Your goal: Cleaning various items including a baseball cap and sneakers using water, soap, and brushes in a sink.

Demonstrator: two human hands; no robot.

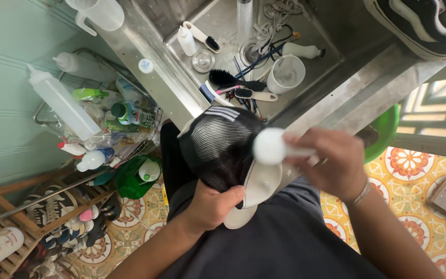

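My left hand grips a black mesh cap with white stripes and a pale brim, holding it from below near the brim. My right hand is closed around a white brush or bottle whose round white end rests against the cap's side. Both hands are just in front of the steel sink's edge.
The steel sink holds brushes, a white mug, small bottles and cords. A wire rack at left is packed with bottles. A wooden shoe rack stands lower left. A green basin sits at right over patterned tiles.
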